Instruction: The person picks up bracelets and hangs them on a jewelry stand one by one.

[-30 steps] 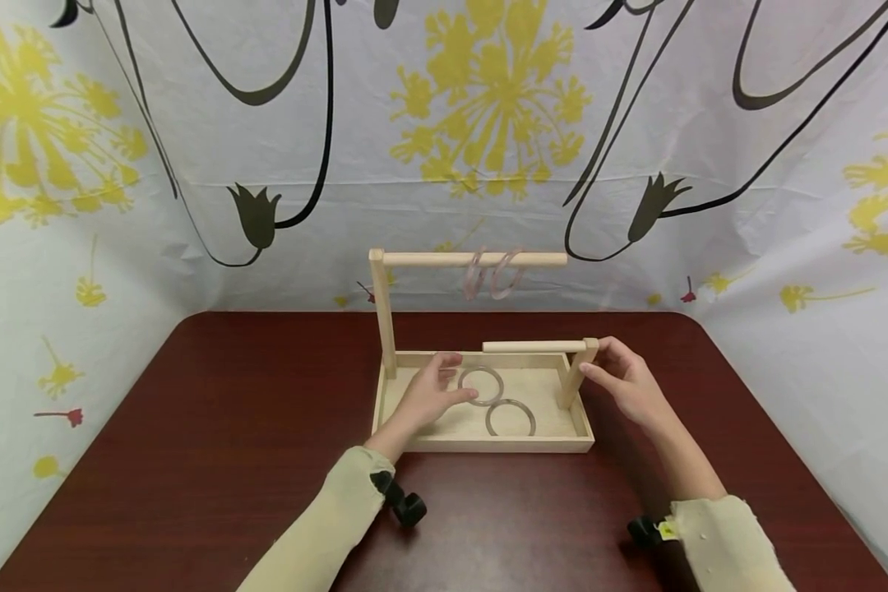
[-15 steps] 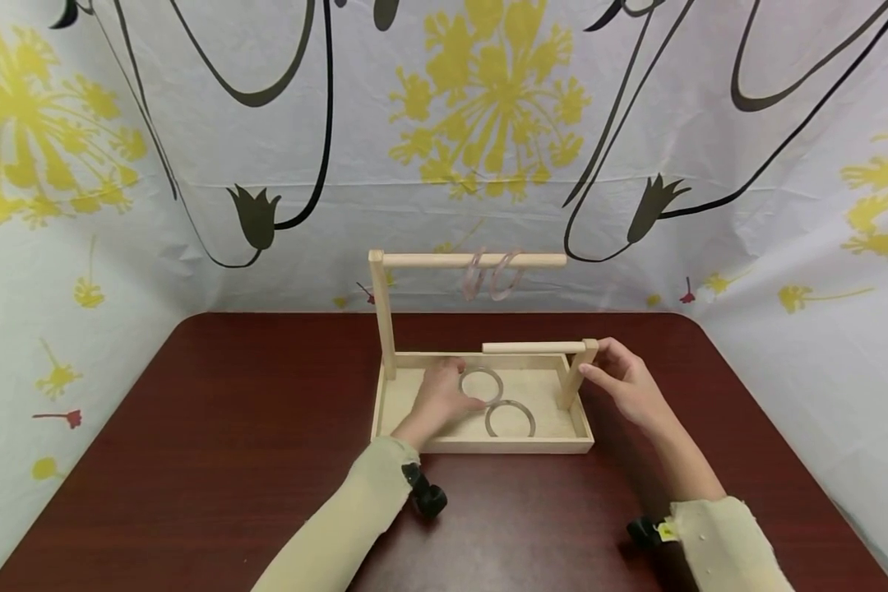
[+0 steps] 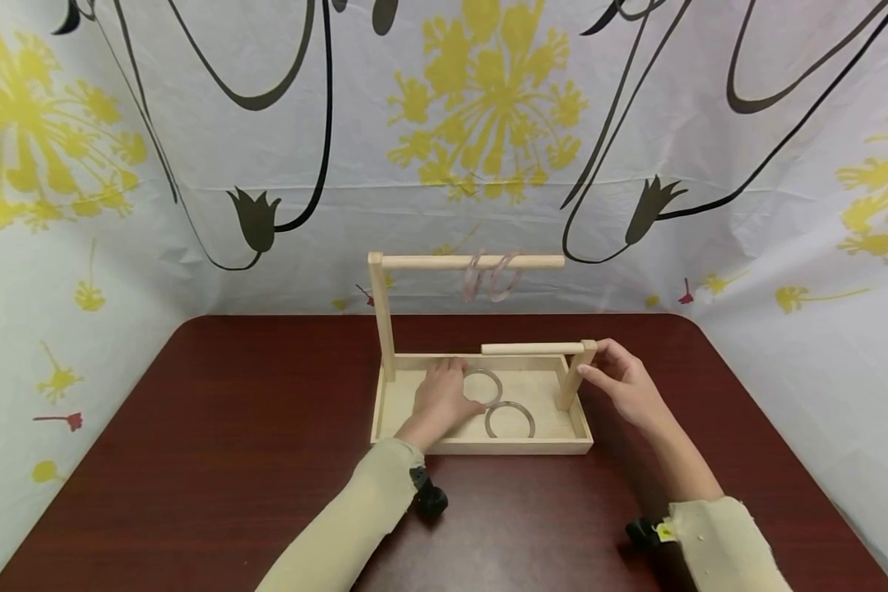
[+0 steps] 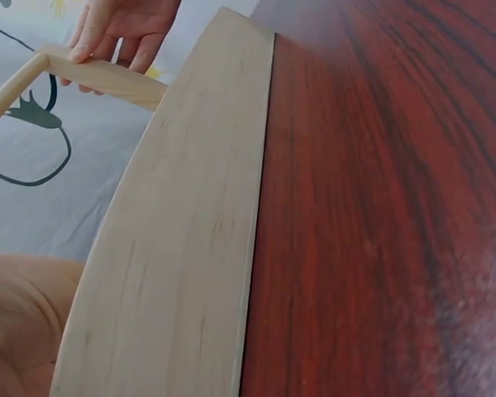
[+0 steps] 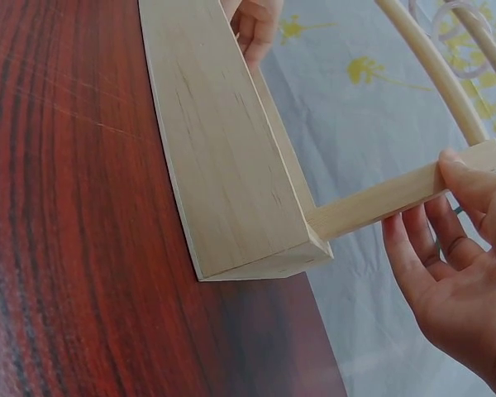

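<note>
My left hand [image 3: 442, 400] reaches into a shallow wooden tray [image 3: 503, 446], its fingers and thumb curled at the left side of a clear ring-shaped bangle [image 3: 500, 383]. The hand hides that side of the bangle. A second bangle [image 3: 531, 423] lies flat nearer the tray's front wall. At the tray's right end, my right hand [image 3: 629, 386] holds the upright post [image 3: 575, 380] of the short wooden bar [image 3: 529, 349]. In the right wrist view the thumb lies on one face of the post [image 5: 372, 194], with fingers along the opposite face.
A taller post [image 3: 381, 316] rises from the tray's left end and carries a long bar [image 3: 429, 262]. Two pinkish bangles [image 3: 470, 284] hang on it. The dark red table [image 3: 266, 395] surrounds the tray, and a patterned cloth [image 3: 303, 148] hangs behind.
My left hand has moved right and away from me, and its fingers have curled down by the far bangle. The right hand stays on the post.
</note>
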A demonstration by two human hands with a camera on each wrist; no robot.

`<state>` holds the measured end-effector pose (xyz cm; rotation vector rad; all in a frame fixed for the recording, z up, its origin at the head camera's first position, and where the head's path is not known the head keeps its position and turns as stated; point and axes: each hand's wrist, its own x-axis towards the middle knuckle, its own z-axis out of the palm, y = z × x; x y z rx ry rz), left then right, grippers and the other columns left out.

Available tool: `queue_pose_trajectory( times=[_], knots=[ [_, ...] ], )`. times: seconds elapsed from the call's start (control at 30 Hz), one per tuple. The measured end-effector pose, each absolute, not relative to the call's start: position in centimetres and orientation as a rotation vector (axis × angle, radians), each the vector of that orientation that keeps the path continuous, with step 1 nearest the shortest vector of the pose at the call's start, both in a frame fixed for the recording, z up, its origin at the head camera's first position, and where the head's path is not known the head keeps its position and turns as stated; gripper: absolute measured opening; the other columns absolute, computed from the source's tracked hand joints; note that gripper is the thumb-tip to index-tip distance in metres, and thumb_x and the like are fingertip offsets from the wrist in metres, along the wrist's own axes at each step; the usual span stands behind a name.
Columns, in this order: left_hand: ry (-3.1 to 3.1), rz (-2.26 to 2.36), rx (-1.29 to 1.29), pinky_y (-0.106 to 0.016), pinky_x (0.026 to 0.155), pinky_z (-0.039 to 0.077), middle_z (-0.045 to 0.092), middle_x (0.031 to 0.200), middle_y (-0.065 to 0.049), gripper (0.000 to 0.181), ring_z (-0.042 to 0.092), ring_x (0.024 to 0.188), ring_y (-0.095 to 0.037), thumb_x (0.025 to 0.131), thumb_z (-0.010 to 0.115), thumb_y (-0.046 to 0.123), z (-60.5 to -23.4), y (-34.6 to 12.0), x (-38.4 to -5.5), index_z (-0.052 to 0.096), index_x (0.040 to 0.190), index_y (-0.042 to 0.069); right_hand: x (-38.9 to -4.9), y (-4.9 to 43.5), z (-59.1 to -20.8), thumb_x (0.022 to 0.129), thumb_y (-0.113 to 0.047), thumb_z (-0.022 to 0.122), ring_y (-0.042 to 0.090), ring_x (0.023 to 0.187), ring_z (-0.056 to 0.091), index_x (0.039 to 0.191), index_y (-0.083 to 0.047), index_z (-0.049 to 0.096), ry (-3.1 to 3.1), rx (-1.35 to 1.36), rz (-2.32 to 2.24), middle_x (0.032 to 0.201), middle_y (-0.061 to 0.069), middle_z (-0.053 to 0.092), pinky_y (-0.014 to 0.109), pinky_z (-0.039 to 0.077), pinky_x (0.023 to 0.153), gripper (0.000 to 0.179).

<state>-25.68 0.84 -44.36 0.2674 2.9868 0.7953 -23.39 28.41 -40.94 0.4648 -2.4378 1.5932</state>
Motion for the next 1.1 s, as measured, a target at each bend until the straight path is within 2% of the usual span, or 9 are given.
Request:
queue_pose_trajectory(
  times=[0.3, 0.53, 0.87, 1.1],
  knots=[
    [2.788, 1.172, 0.277, -0.041, 0.097, 0.052, 0.065, 0.122, -0.01, 0.071, 0.061, 0.112, -0.027, 0.072, 0.088, 0.036, -44.4, -0.9, -25.8, 0.06, 0.129, 0.005, -23.4, 28.4, -40.9, 0.096, -0.002, 0.063, -0.002, 0.086, 0.061, 0.113, 0.008, 0.055, -2.438, 0.464, 1.596, 0.096, -0.022, 0.063, 0.014, 0.051, 0.074, 0.022],
    [2.576, 1.422, 0.236, -0.044, 0.103, 0.05, 0.064, 0.127, -0.015, 0.068, 0.059, 0.12, -0.03, 0.078, 0.085, 0.034, -44.2, -2.5, -25.7, 0.057, 0.131, 0.002, -23.4, 28.3, -40.8, 0.096, -0.002, 0.063, -0.002, 0.086, 0.061, 0.113, 0.009, 0.055, -2.44, 0.471, 1.604, 0.096, -0.021, 0.063, 0.016, 0.052, 0.074, 0.022],
    [2.381, 1.668, 0.168, -0.045, 0.106, 0.049, 0.062, 0.134, -0.014, 0.061, 0.058, 0.125, -0.031, 0.084, 0.08, 0.029, -43.3, -4.0, -25.6, 0.057, 0.135, 0.004, -23.4, 28.4, -40.8, 0.096, -0.001, 0.063, -0.002, 0.087, 0.061, 0.112, 0.009, 0.054, -2.428, 0.48, 1.611, 0.096, -0.02, 0.064, 0.013, 0.052, 0.075, 0.021],
    [2.224, 1.833, 0.19, -0.048, 0.113, 0.043, 0.055, 0.14, -0.023, 0.057, 0.052, 0.131, -0.038, 0.091, 0.071, 0.021, -43.1, -4.7, -25.6, 0.052, 0.138, -0.005, -23.4, 28.4, -40.9, 0.096, -0.003, 0.063, -0.001, 0.087, 0.061, 0.113, 0.009, 0.054, -2.445, 0.467, 1.6, 0.096, -0.021, 0.063, 0.014, 0.051, 0.075, 0.022]
  ],
)
